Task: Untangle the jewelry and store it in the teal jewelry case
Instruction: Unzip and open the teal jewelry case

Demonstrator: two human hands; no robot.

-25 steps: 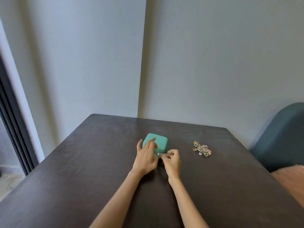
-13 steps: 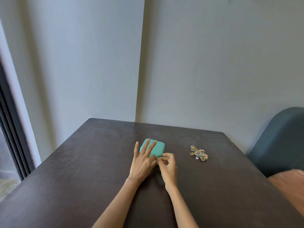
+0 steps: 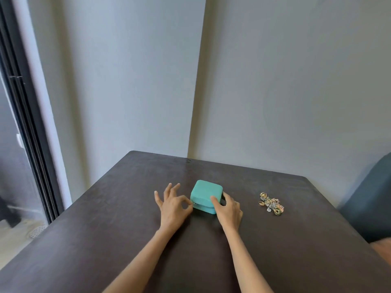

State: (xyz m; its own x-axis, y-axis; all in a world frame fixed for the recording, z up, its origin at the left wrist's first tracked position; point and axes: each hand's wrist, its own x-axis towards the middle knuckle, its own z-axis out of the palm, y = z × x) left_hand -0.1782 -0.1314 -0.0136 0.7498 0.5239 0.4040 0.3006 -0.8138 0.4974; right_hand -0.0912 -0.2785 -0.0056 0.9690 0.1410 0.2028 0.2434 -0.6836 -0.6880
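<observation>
The teal jewelry case (image 3: 204, 194), a small rounded square box, lies closed in the middle of the dark table (image 3: 105, 240). My left hand (image 3: 172, 207) is at its left side, thumb and forefinger pinched on the small silver zipper pull (image 3: 194, 204) at the case's left front corner, other fingers spread. My right hand (image 3: 229, 209) holds the case at its right front corner, thumb on the front face. A tangled heap of gold and silver jewelry (image 3: 271, 203) lies on the table to the right, apart from both hands.
Grey walls stand right behind the table's far edge. A dark blue chair back (image 3: 368, 206) rises past the right edge, with an orange-brown seat (image 3: 383, 249) below it. A dark sliding-door frame (image 3: 27, 132) runs along the left.
My left hand slid off the top of the case to its left side and pinched the zipper pull. My right hand moved from the front to grip the right corner.
</observation>
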